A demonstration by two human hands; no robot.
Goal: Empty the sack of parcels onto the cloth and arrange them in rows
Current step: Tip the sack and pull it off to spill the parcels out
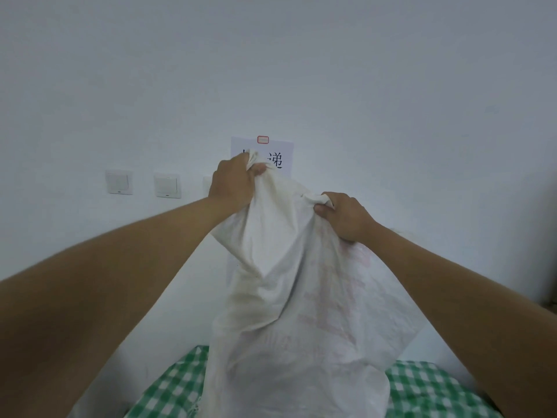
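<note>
Sack (289,312) hangs at centre, held up off the cloth (422,390), lower end reaching down over it at the near edge. Left hand (233,184) grips the sack's upper left corner; right hand (345,215) grips the upper right, lower than the left. Cloth shows either side of the sack. Far behind: wall (391,86), paper sheet (278,152) behind the left hand, two switches (119,182) to its left.
</note>
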